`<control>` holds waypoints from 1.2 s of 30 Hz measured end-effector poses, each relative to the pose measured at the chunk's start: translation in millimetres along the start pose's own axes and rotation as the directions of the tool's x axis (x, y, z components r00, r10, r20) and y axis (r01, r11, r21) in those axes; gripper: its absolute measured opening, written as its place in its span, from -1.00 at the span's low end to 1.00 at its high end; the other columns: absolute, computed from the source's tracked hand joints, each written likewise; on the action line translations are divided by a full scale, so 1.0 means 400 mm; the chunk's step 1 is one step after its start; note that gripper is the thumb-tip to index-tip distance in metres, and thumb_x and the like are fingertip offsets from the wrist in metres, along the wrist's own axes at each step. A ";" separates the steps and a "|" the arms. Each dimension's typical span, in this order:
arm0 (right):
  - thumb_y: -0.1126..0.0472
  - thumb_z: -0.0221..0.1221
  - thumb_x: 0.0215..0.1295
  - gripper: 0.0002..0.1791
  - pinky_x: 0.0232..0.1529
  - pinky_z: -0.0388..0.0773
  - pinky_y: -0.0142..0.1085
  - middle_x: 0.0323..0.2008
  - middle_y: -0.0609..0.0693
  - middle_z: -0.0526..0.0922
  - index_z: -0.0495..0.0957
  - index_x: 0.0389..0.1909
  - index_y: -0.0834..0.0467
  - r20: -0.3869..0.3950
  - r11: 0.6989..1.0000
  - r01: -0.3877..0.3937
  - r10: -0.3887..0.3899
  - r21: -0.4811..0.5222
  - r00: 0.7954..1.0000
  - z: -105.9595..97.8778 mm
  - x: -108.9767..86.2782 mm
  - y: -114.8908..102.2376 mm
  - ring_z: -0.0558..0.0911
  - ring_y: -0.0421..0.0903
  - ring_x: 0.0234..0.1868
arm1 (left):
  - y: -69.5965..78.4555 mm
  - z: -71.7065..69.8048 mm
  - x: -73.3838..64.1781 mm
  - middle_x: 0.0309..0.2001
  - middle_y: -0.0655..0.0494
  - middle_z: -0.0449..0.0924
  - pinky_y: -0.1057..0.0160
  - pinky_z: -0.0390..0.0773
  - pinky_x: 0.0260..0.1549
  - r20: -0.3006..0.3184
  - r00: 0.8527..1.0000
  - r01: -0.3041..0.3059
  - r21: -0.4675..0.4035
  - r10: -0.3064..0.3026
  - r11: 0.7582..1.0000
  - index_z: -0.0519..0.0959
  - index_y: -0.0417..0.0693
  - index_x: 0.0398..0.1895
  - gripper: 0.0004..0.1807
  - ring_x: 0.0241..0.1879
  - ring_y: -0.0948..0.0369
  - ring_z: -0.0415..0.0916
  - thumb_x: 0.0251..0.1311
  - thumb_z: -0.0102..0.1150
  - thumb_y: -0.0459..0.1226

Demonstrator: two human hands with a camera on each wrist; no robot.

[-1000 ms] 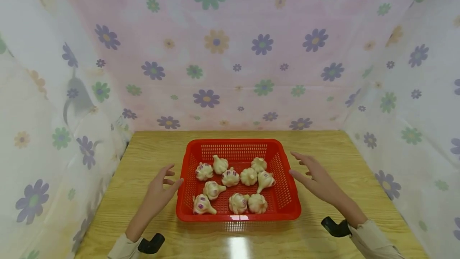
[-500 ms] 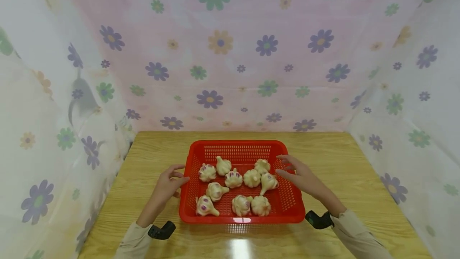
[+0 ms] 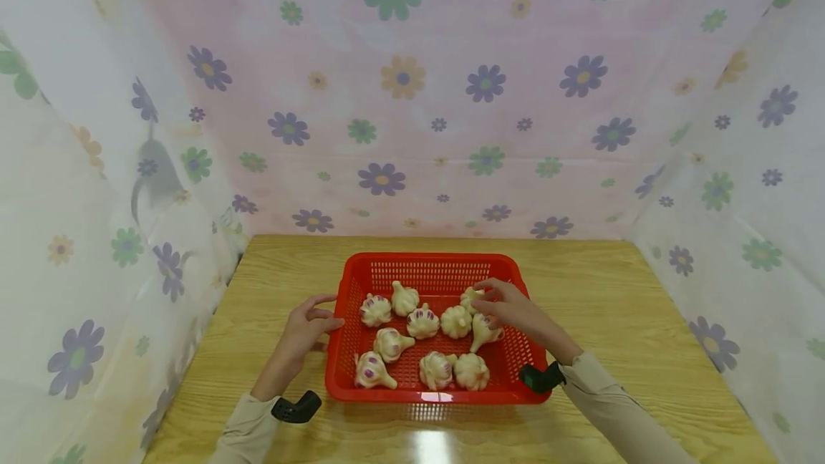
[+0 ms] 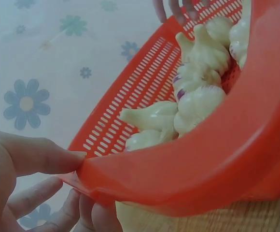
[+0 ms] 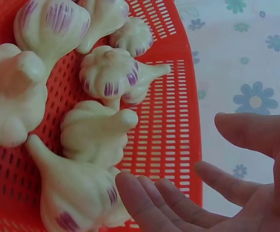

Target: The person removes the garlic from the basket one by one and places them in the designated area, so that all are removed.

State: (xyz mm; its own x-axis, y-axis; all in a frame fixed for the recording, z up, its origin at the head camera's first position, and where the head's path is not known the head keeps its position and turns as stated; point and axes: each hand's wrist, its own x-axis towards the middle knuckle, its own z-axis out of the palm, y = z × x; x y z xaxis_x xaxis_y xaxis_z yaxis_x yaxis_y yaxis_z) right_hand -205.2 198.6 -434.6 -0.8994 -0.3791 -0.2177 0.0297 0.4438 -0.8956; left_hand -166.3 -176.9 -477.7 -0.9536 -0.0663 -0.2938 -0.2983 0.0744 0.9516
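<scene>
A red plastic basket [image 3: 445, 397] with slotted walls holds several garlic bulbs [image 3: 436, 369], cream with purple streaks. At its left side my left hand [image 3: 298, 335] grips the rim, thumb on top and fingers beneath, as the left wrist view shows. My right hand [image 3: 518, 312] hovers over the basket's right part, fingers spread and holding nothing. Nearest to its fingertips are a garlic bulb with its stem toward the front [image 3: 485, 333] and a partly hidden bulb [image 3: 471, 298] behind it. In the right wrist view the fingers [image 5: 145, 205] overlap a streaked bulb [image 5: 75, 193]; contact cannot be told.
The basket stands on a wooden table [image 3: 290, 263]. Flower-printed cloth [image 3: 412, 106] hangs behind the table and along both sides. A black wrist camera [image 3: 296, 407] is worn on the left wrist, another [image 3: 541, 378] on the right.
My right hand has moved left from outside the basket's right rim to above the garlic bulbs. My left hand has moved in to the left rim and taken hold of it.
</scene>
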 end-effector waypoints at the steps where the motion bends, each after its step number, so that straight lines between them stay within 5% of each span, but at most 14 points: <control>1: 0.05 0.16 0.32 -0.38 -0.22 0.59 0.00 0.03 0.30 0.44 0.27 0.24 0.34 0.013 1.000 -0.008 0.008 0.007 1.000 0.004 0.007 -0.002 0.56 0.22 -0.17 | 0.001 0.001 0.000 -0.21 -0.09 0.50 0.19 0.57 -0.61 -0.004 1.000 0.000 0.002 0.000 1.000 0.46 -0.01 0.18 -0.48 -0.41 0.11 0.55 0.09 0.28 -0.36; 8: 0.11 0.17 0.30 -0.45 -0.20 0.60 0.00 -0.07 0.21 0.51 0.33 0.16 0.39 0.038 0.996 -0.088 0.088 0.014 0.995 0.036 0.061 0.000 0.55 0.23 -0.11 | 0.004 0.001 0.001 -0.22 -0.09 0.49 0.14 0.59 -0.64 -0.024 0.999 -0.025 0.023 0.026 0.999 0.47 0.02 0.16 -0.48 -0.40 0.09 0.57 0.07 0.27 -0.35; 17: 0.15 0.21 0.24 -0.53 -0.38 0.63 -0.06 -0.24 0.17 0.52 0.42 0.05 0.37 0.028 0.975 -0.191 0.195 -0.114 0.980 0.077 0.105 0.021 0.61 0.16 -0.37 | 0.001 0.014 -0.002 -0.20 -0.09 0.51 0.09 0.60 -0.64 -0.011 1.000 -0.027 0.005 0.027 1.000 0.46 0.00 0.17 -0.46 -0.39 0.08 0.57 0.06 0.29 -0.34; 25: 0.16 0.28 0.17 -0.42 -0.35 0.62 -0.05 -0.34 0.16 0.55 0.38 0.15 0.36 0.072 0.974 -0.198 0.207 -0.114 0.976 0.100 0.130 0.043 0.61 0.12 -0.36 | 0.001 0.019 0.004 -0.20 -0.08 0.52 0.07 0.60 -0.62 -0.012 1.000 -0.005 0.003 0.005 1.000 0.48 0.04 0.17 -0.46 -0.39 0.08 0.58 0.05 0.31 -0.35; 36: 0.26 0.39 0.01 -0.57 -0.34 0.61 0.02 -0.38 0.15 0.56 0.44 -0.16 0.34 0.157 0.990 -0.138 0.138 -0.007 0.978 0.129 0.146 0.044 0.63 0.17 -0.43 | -0.009 -0.001 0.003 -0.24 -0.07 0.55 0.11 0.60 -0.62 -0.032 0.999 0.003 -0.001 -0.003 1.000 0.48 0.06 0.16 -0.47 -0.40 0.06 0.57 0.05 0.28 -0.35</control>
State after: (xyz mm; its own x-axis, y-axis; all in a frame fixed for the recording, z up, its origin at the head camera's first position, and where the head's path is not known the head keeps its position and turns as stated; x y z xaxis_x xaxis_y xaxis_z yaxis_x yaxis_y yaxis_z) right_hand -234.7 142.2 -483.2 -0.8069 -0.4372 -0.3972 0.1507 0.4977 -0.8541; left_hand -166.2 -177.6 -481.5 -0.9510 -0.0982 -0.2932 -0.3007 0.0733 0.9509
